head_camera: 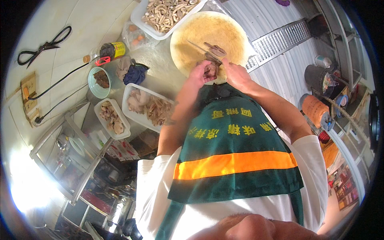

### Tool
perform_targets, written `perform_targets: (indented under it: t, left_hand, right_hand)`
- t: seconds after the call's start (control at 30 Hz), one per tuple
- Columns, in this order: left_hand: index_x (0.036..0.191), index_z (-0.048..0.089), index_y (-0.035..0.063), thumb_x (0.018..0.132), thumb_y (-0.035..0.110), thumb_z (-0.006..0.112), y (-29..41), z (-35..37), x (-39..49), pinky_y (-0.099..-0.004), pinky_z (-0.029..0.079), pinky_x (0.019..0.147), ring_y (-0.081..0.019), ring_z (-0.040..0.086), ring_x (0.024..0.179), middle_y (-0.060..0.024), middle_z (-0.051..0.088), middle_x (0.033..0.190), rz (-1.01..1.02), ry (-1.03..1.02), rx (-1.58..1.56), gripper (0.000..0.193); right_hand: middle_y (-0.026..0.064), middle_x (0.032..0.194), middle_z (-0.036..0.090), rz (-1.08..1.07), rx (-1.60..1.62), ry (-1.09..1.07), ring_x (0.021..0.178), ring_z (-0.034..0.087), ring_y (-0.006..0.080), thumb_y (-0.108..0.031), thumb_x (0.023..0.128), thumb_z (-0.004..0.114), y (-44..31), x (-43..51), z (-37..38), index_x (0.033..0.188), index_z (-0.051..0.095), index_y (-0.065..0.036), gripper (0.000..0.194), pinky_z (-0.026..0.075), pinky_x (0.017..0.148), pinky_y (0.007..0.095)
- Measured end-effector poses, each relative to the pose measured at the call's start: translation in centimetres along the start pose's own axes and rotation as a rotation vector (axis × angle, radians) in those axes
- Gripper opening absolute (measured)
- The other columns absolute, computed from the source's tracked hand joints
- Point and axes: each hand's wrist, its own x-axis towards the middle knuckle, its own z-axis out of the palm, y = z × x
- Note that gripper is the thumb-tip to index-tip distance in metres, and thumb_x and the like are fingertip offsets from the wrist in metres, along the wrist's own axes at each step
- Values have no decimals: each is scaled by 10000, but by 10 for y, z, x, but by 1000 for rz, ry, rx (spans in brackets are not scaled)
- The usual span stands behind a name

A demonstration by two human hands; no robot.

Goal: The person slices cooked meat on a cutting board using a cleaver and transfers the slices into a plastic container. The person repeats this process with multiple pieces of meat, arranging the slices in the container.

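On a round, pale chopping board (pixel 210 33), my left hand (pixel 200 73) presses a piece of dark cooked meat (pixel 211 69) near the board's lower edge. My right hand (pixel 237 73) grips a knife (pixel 199 48), whose thin blade points up and left across the board and lies against the meat. Several cut slices (pixel 216 49) lie just beyond the blade. The knife's handle is mostly hidden in my fingers.
A white tray of sliced food (pixel 150 30) adjoins the board's upper left. Left are a sauce bottle (pixel 115 50), a dark blue cloth (pixel 135 73), a pale green bowl (pixel 91 81) and two white trays of meat (pixel 127 112) (pixel 126 132). A perforated metal drain cover (pixel 279 40) runs right.
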Motion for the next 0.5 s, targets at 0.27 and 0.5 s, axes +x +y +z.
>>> perform_targets:
  t: [0.27,0.5]
  left_hand:
    - [1129,640,141,980,279,648,-2,4,2,-539,638,789,-244,687,846,-50,707,977,13,-26,-28,204]
    - [1132,624,152,969,292,674,2,5,0,-507,638,761,-254,686,859,-49,703,979,-41,-2,-20,221]
  right_hand:
    - [304,971,722,40,-21,4,906,722,491,-116,990,476,-9,12,12,1137,470,15,197,572,779,582]
    - [310,950,719,29,-27,-41,895,722,491,-114,993,469,7,26,23,1184,437,8,229,578,763,573]
